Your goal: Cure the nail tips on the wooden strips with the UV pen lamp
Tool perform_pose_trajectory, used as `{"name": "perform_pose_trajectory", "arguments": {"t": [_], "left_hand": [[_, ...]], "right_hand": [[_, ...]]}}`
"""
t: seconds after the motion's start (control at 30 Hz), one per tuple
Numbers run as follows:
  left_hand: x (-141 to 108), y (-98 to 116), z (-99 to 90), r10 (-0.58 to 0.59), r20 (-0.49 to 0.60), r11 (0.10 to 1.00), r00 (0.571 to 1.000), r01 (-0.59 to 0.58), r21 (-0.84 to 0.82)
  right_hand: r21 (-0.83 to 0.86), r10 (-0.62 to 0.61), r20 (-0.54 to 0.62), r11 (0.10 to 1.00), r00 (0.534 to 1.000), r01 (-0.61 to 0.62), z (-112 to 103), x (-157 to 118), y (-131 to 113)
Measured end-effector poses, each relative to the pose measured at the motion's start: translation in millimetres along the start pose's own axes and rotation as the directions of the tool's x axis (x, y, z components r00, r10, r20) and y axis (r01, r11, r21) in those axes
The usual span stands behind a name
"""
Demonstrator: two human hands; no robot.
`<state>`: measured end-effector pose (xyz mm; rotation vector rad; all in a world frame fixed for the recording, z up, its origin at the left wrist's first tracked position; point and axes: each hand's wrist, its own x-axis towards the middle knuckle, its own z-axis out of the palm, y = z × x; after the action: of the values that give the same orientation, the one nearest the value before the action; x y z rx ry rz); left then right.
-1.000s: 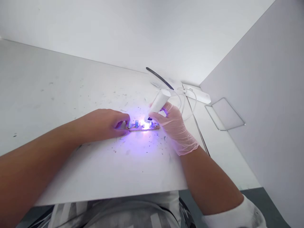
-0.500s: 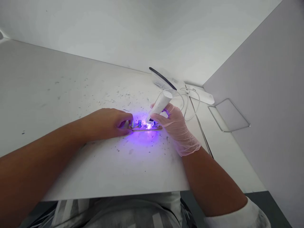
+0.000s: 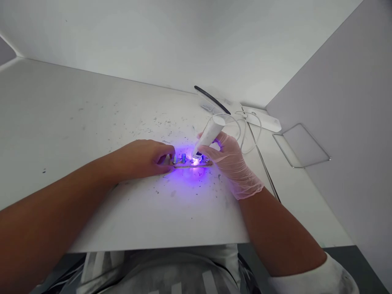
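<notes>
My left hand, bare, pinches the left end of a narrow wooden-looking strip that lies on the white table. Several small shiny bluish pieces stand along the strip; their kind is too small to make out. My right hand, in a thin pinkish translucent glove, is closed around a white handheld UV lamp. The lamp is tilted, its lower end just above the strip's right half. Violet light from it falls on the pieces and the tabletop. My right fingers partly hide the strip's right end.
Behind the lamp are a dark-edged clear object and a white cable. A long white box lies at the back right. A metal wire frame is by the right wall. Dark specks dot the tabletop.
The whole view has shifted slightly, so things appear a little farther right. Both hands keep their grips, and the lamp stays lit over the strip.
</notes>
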<state>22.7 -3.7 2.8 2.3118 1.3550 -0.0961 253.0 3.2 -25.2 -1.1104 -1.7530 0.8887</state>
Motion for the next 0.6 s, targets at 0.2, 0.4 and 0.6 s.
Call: {"name": "perform_pose_trajectory", "arguments": {"t": [0.2,0.4,0.6], "left_hand": [[2.3,-7.7,3.5,0.005,0.010,1.000,1.000,-0.005,0.014],[1.9,-8.1,3.3,0.015,0.007,1.000,1.000,-0.015,0.017],[2.0,-8.8,3.6,0.012,0.005,1.000,1.000,-0.012,0.002]], "right_hand": [[0.011,-0.014,-0.014,1.000,1.000,0.014,-1.0,0.1,-1.3],[0.015,-0.009,-0.020,1.000,1.000,0.009,0.1,-0.2,-1.2],[0.003,-0.010,-0.028,1.000,1.000,0.010,1.2,-1.7,-1.8]]}}
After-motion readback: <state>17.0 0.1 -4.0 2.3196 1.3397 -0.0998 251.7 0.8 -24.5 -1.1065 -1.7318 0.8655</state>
